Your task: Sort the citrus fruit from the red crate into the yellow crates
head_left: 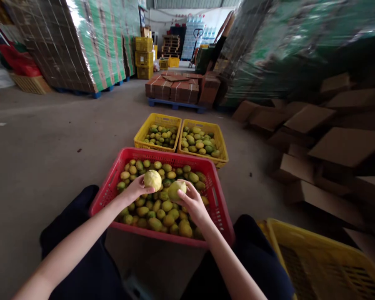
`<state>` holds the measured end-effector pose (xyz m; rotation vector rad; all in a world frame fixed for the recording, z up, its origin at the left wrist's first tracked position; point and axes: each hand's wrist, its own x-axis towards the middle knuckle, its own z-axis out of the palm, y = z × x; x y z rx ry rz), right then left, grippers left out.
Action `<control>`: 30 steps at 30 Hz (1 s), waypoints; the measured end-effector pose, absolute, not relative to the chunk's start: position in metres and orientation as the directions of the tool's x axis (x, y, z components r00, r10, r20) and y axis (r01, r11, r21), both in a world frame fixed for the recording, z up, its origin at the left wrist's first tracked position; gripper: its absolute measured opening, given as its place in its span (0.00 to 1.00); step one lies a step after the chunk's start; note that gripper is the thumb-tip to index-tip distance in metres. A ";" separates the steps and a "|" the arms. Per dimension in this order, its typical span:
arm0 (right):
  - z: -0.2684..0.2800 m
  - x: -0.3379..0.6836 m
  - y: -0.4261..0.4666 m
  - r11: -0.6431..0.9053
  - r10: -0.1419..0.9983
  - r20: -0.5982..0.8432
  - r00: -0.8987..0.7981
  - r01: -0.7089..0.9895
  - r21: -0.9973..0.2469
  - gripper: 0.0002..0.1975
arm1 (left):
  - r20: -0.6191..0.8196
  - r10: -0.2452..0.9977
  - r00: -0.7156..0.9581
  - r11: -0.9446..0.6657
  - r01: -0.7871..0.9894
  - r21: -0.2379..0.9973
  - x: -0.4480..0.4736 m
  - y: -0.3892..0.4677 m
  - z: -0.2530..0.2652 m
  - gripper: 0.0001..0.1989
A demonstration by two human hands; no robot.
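My left hand (139, 187) is closed round a pale yellow lemon (152, 180) with a bumpy skin. Close to its right, my right hand (192, 200) grips a yellow-green lemon (176, 191). Both fruits are held up, apart from each other, over a red plastic crate (218, 196) between my knees. Many green and yellow lemons (167, 206) lie loose in that crate, some of them hidden by my hands and forearms.
Beyond the red crate stand two yellow crates (225, 146) with more fruit. Another yellow crate (268, 233) is by my right knee. Cardboard boxes (315, 196) pile up on the right. Flat cartons (184, 89) sit on a blue pallet (175, 105), near wrapped stacks (96, 46).
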<state>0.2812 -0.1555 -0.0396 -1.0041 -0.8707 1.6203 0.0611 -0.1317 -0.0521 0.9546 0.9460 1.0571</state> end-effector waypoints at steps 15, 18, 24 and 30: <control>-0.049 0.280 -0.149 -0.348 0.937 -0.224 -0.269 -0.642 -0.683 0.11 | -0.142 0.980 0.136 0.146 -0.017 0.989 0.066 -0.135 -0.052 0.29; -0.044 0.274 -0.155 -0.358 0.929 -0.211 -0.303 -0.594 -0.720 0.15 | -0.091 0.989 0.114 0.089 0.025 0.996 0.066 -0.138 -0.044 0.26; -0.046 0.272 -0.160 -0.088 0.993 -0.055 -0.100 -0.370 -0.925 0.19 | 0.194 0.966 0.169 -0.236 0.276 0.932 0.062 -0.149 -0.029 0.33; -0.052 0.279 -0.167 0.544 0.823 0.567 -0.006 0.294 -0.786 0.26 | 0.434 0.868 0.243 -0.496 0.469 0.730 0.058 -0.152 -0.030 0.30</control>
